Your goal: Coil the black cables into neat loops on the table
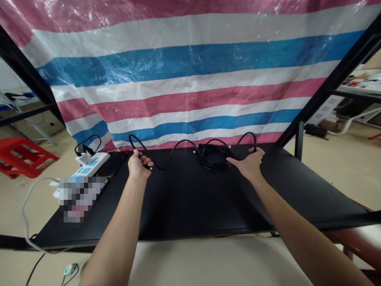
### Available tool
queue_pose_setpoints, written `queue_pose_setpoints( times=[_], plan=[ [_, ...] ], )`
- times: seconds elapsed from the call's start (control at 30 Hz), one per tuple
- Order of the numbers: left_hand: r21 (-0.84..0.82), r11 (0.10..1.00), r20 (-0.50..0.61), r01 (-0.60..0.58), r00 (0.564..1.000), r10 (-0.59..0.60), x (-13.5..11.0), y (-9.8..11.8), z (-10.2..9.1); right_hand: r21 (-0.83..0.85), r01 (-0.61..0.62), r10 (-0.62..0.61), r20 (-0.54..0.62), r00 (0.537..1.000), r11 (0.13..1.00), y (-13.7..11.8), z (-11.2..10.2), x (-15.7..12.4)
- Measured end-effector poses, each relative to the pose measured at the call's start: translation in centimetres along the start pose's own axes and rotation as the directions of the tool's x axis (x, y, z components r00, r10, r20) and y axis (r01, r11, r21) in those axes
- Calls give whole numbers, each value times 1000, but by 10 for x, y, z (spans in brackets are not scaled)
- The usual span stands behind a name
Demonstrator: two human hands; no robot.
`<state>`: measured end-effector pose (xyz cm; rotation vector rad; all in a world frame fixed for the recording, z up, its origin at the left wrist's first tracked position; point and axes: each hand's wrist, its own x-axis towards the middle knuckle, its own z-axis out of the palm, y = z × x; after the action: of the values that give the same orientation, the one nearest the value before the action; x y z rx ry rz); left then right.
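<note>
Left hand (138, 165) gripping black cable (139, 142), right hand (248, 163) gripping coil (214, 157), black tabletop (190, 198), striped tarp (190, 67)

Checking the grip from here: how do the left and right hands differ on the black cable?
The left hand is curled around the black cable, while the right hand lies flatter, its fingers at a cable loop. The left hand sits well away from the cable coil; the right hand is beside it. Both are above the black tabletop.
</note>
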<state>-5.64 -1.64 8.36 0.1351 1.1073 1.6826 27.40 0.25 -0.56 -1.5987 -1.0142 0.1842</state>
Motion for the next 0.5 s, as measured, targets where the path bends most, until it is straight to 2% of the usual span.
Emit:
queue_pose_setpoints(
  times=[0.1, 0.17, 0.23, 0.37, 0.5],
  plan=[
    [-39, 999, 4, -10, 1000, 11, -2, 0, 1, 216, -86, 92, -21, 995, 973, -3, 2, 3],
    [-44, 999, 41, -4, 999, 6, -4, 1, -1, 377, -181, 170, 62, 983, 908, -6, -1, 7],
    [-23, 1000, 98, 19, 995, -16, -7, -2, -3, 477, -262, 187, 200, 962, 839, -10, -7, 9],
    [51, 998, 206, 33, 978, -43, -14, -15, -4, 567, -374, 115, 439, 891, 734, -19, -16, 5],
    [83, 996, 271, 30, 961, -52, -17, -30, 1, 610, -361, 11, 500, 866, 705, -25, -13, -2]
  ],
)
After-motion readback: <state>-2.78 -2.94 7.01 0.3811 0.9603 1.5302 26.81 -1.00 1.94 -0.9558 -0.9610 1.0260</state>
